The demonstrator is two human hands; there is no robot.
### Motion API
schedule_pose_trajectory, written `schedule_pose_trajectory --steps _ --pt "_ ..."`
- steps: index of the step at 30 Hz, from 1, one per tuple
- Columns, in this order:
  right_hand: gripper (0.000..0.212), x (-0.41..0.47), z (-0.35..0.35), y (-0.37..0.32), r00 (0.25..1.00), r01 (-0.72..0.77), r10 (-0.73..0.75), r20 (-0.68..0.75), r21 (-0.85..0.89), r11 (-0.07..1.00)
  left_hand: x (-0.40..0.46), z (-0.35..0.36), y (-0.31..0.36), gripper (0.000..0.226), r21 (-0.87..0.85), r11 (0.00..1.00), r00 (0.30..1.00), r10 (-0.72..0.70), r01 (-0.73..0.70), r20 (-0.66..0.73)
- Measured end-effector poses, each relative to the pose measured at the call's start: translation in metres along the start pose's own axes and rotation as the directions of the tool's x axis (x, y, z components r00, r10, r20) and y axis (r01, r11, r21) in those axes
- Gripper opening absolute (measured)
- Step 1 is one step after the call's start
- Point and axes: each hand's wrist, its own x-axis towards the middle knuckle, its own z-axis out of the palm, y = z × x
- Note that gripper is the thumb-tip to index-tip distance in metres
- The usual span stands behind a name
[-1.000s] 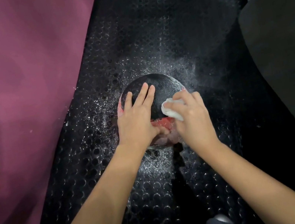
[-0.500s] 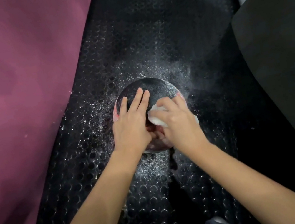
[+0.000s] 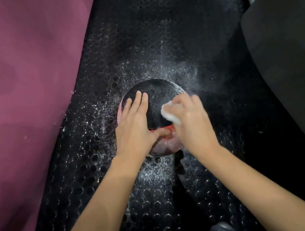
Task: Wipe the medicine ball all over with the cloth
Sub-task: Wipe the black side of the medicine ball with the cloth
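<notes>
I see a black studded floor mat (image 3: 134,37) filling most of the view, dusted with white specks, with a maroon sheet (image 3: 23,96) from nine to eleven o'clock. The medicine ball (image 3: 156,96) sits on the mat at centre, black on top with red near its six o'clock edge. My left hand (image 3: 135,126) lies flat on the ball's nine o'clock side, fingers straight and close together, steadying it. My right hand (image 3: 191,121) pinches the bunched white cloth (image 3: 169,112) against the ball at three o'clock. To wipe well, I judge I should keep firm pressure, overlap strokes, and roll the ball with the left hand to reach its underside.
</notes>
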Motion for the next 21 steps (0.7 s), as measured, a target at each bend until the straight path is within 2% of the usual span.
schedule_pose_trajectory --steps 3,4,6,8,11,12,13,16,17,21 --pt "0.036 -0.001 -0.002 0.001 0.989 0.146 -0.144 0.039 -0.04 0.988 -0.003 0.001 -0.001 0.108 -0.008 1.0 1.0 -0.008 0.008 0.004" --pt "0.035 0.003 -0.004 0.007 0.991 0.134 -0.134 0.019 -0.028 0.991 -0.004 0.001 -0.001 0.11 -0.01 1.0 1.0 -0.009 0.009 0.008" --pt "0.03 0.011 -0.006 0.013 0.999 0.014 -0.014 -0.036 0.019 1.0 -0.005 0.001 0.001 0.113 -0.004 1.0 1.0 -0.01 0.01 0.015" --pt "0.029 0.011 -0.002 0.002 0.999 -0.029 0.029 -0.018 -0.003 1.0 -0.003 0.001 0.002 0.111 0.001 1.0 1.0 -0.009 0.009 0.015" --pt "0.034 -0.003 0.006 -0.011 0.987 0.16 -0.158 0.044 -0.05 0.986 -0.004 0.001 0.0 0.102 0.001 1.0 1.0 -0.011 0.011 0.004" --pt "0.033 0.001 0.002 -0.007 0.983 0.18 -0.178 0.05 -0.037 0.983 -0.006 0.001 0.0 0.103 -0.002 1.0 1.0 -0.012 0.012 0.006" --pt "0.029 0.006 0.0 -0.001 0.988 0.147 -0.146 0.047 -0.018 0.989 -0.006 0.001 0.0 0.107 -0.007 1.0 1.0 -0.015 0.015 0.008" --pt "0.024 0.02 -0.004 0.003 0.997 -0.071 0.071 0.028 -0.01 0.997 -0.003 0.003 0.004 0.113 -0.012 1.0 1.0 -0.02 0.02 0.013" --pt "0.024 0.019 -0.003 -0.002 0.998 -0.065 0.065 0.025 -0.022 0.998 -0.002 0.003 0.004 0.11 -0.009 1.0 1.0 -0.018 0.018 0.005" --pt "0.03 0.007 0.0 -0.011 0.985 0.157 -0.155 0.075 -0.022 0.987 -0.005 0.003 -0.002 0.105 -0.018 1.0 1.0 -0.018 0.018 0.001"
